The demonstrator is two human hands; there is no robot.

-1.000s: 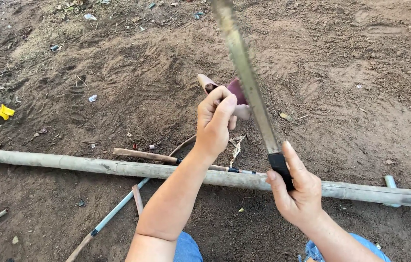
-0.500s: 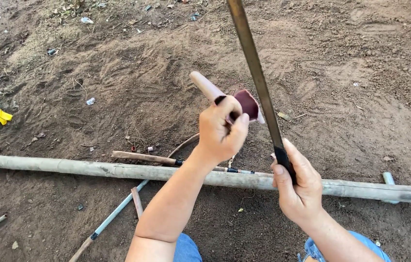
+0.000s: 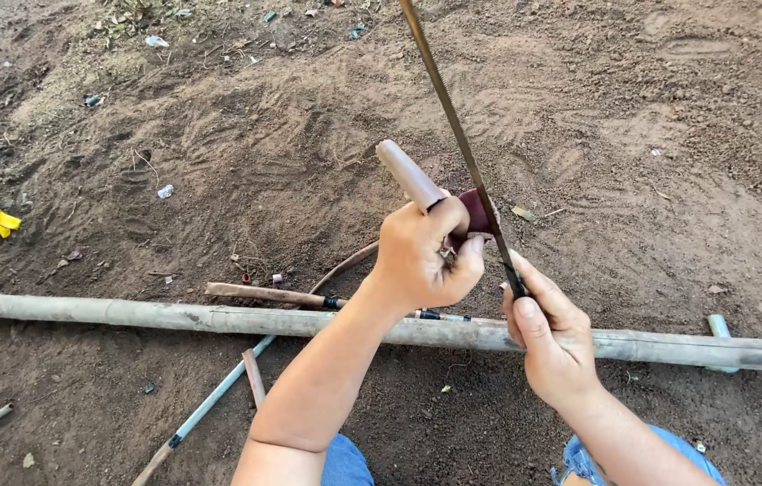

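Bare dirt ground (image 3: 219, 144), person crouched over it, both hands raised in front of the knees.

Left hand (image 3: 421, 256): closed in a fist around a short reddish-brown stick (image 3: 410, 175). The pale rounded end points up and away to the left; the darker far end shows just past the knuckles, against the blade.

Right hand (image 3: 554, 346): closed around the dark handle of a long thin blade (image 3: 453, 126), which rises steeply up and to the left, out of the top of view. The blade edge meets the stick's dark end right beside the left thumb.

Progress, as a judgement: the cutting or shaving is under way, not finished. The stick is whole; whether its dark end is bark or freshly cut wood cannot be told. A few pale slivers on the soil below could be shavings; too small to be sure.

Position: stick held in the air above a long grey pole (image 3: 174, 315) lying across the ground, hands nearly touching each other. A thinner brown stick (image 3: 264, 293) and a pale slim rod (image 3: 219, 400) lie by the pole. Yellow scrap (image 3: 1, 221) far left.
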